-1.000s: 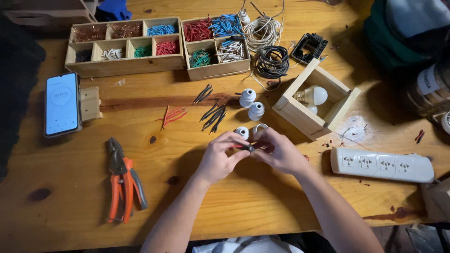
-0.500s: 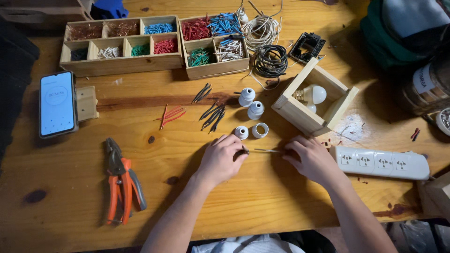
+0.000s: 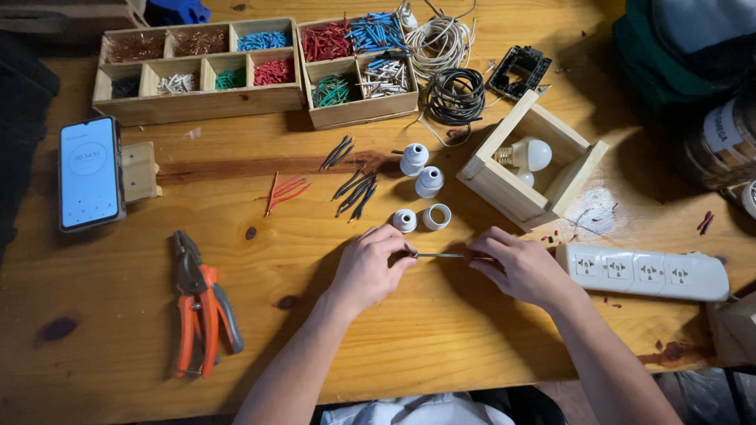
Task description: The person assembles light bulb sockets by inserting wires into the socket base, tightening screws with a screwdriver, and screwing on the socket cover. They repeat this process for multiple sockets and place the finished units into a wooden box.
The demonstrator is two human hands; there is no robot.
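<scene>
**Thin wire held between two hands over a wooden table**

Wooden table point(image 3: 472, 346), littered with parts. Along the far edge, two sorting trays point(image 3: 197, 71) of coloured wire pieces, then coils of cable point(image 3: 453, 94). At right, an open wooden box point(image 3: 504, 189) with a light bulb point(image 3: 528, 155) inside, and a white power strip point(image 3: 642, 271) near the right hand. At left, a phone point(image 3: 89, 173) and orange pliers point(image 3: 201, 303). Centre: left hand point(image 3: 366, 267) and right hand point(image 3: 520, 267), fingertips pinched shut on opposite ends of a thin wire point(image 3: 442, 255), stretched level just above the table. Just beyond, four white lamp sockets point(image 3: 429, 182), with loose black wires point(image 3: 356, 193) and red wires point(image 3: 285, 190) beside them.
</scene>
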